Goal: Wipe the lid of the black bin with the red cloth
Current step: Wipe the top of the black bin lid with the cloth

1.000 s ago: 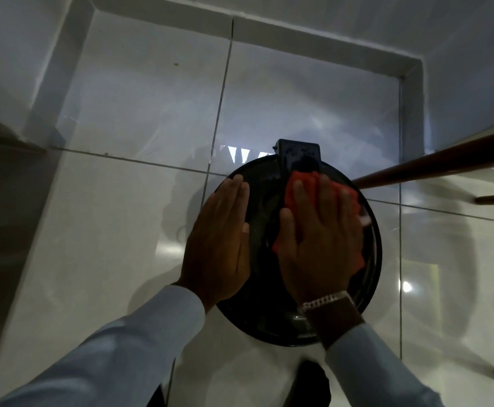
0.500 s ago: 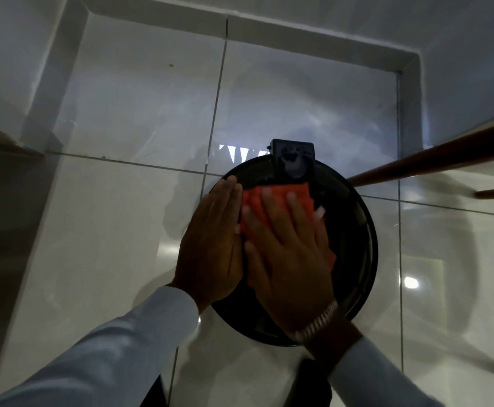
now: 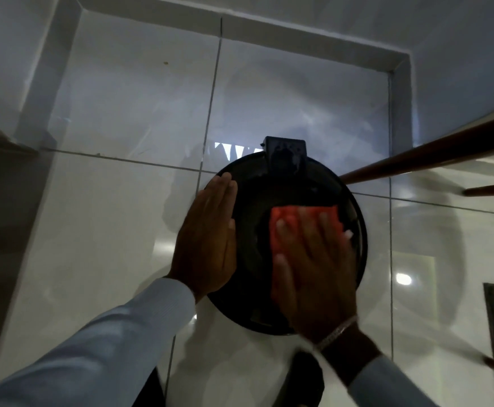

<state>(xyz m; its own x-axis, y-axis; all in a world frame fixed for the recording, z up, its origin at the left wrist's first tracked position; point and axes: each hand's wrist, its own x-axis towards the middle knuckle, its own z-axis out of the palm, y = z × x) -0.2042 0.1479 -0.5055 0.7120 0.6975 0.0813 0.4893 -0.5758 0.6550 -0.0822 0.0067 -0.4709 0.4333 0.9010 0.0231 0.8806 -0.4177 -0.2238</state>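
The round black bin lid (image 3: 286, 189) fills the middle of the view, with its hinge block (image 3: 285, 155) at the far edge. The red cloth (image 3: 278, 227) lies flat on the lid's right half. My right hand (image 3: 313, 259) presses down on the cloth with fingers spread, and red shows past the fingertips and along the left of the hand. My left hand (image 3: 207, 239) rests flat on the lid's left rim, fingers together and pointing away from me, holding nothing.
The bin stands on a glossy white tiled floor (image 3: 122, 215) in a corner with pale skirting. A brown wooden rail (image 3: 433, 157) slants in from the right, touching near the lid's far right edge. A dark shoe (image 3: 304, 377) is just below the bin.
My right hand has slid the red cloth from the lid's far left, near the hinge, toward the right half and nearer to me. My left hand stays on the left rim.
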